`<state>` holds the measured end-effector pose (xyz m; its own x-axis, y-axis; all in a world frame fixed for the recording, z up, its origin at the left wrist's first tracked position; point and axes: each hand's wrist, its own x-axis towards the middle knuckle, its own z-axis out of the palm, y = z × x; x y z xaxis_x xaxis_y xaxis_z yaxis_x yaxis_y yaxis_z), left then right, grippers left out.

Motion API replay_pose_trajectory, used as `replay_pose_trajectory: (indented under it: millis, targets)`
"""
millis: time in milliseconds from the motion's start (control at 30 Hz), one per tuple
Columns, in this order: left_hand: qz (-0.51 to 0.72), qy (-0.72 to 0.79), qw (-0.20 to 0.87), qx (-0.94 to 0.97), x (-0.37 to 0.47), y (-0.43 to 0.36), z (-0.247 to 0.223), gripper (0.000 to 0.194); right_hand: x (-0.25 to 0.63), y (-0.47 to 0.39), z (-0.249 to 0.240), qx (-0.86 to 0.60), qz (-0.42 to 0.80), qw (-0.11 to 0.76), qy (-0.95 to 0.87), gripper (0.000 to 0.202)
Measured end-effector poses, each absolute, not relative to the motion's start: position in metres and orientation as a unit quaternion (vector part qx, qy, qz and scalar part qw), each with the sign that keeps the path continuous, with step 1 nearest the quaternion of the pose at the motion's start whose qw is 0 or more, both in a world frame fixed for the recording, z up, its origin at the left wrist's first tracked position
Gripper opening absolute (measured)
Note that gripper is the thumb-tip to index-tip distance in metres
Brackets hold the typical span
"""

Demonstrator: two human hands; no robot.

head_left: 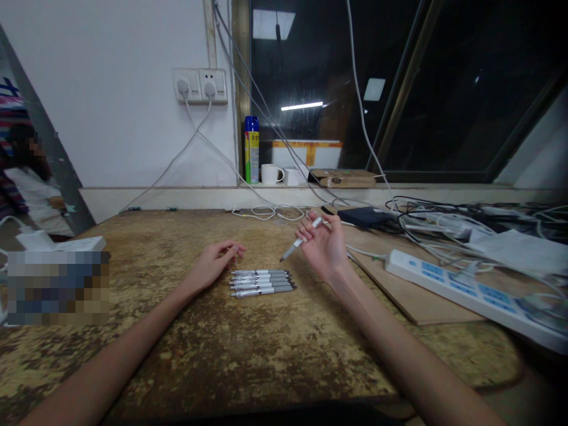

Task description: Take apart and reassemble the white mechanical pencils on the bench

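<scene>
Holding a grey-and-white pen [302, 239] just right of frame centre, the right hand [323, 245] has its fingers curled around the barrel, palm turned up, tip pointing down-left toward the table. The pen is lifted clear of the surface, above and right of a row of pens [261, 281]. That row lies flat on the worn wooden table [231, 349] at centre frame, five or so side by side, touching, tips to the right. The left hand [217, 260] rests on the table just left of the row, fingers loosely bent and together, clamped on nothing, fingertips near the pens' white ends.

Right of the holding hand, a white power strip [465, 290] lies on a thin board [412, 296], with a tangle of cables [444, 216] behind it at middle right. On the ledge at upper centre stand a blue-and-yellow spray can [251, 149] and a white mug [270, 173]; cannot tell what the mug holds. A flat cardboard box [344, 177] lies just right of them, closed. Wall sockets [199, 86] with two plugs sit at upper left of centre. Another person [31, 177] is at far left edge.
</scene>
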<state>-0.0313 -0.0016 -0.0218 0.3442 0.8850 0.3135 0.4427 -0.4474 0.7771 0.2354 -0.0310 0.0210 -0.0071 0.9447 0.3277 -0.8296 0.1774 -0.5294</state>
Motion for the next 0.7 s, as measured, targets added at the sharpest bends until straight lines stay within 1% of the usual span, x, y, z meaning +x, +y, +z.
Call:
replay_pose_trajectory:
  millis: [100, 500, 700]
  targets:
    - [0.374, 0.431, 0.297, 0.765, -0.0313, -0.0018, -0.0222, 0.045, 0.2343, -0.0317, 0.0216, -0.091, 0.632, 0.698, -0.324, 0.022]
    - [0.367, 0.432, 0.285, 0.773, -0.0322, -0.0012, -0.0218, 0.044, 0.2340, -0.0333, 0.0245, -0.083, 0.643, 0.693, -0.316, 0.026]
    - [0.367, 0.436, 0.291, 0.768, -0.0320, -0.0014, -0.0224, 0.045, 0.2331, -0.0333, 0.0250, -0.085, 0.639, 0.694, -0.323, 0.019]
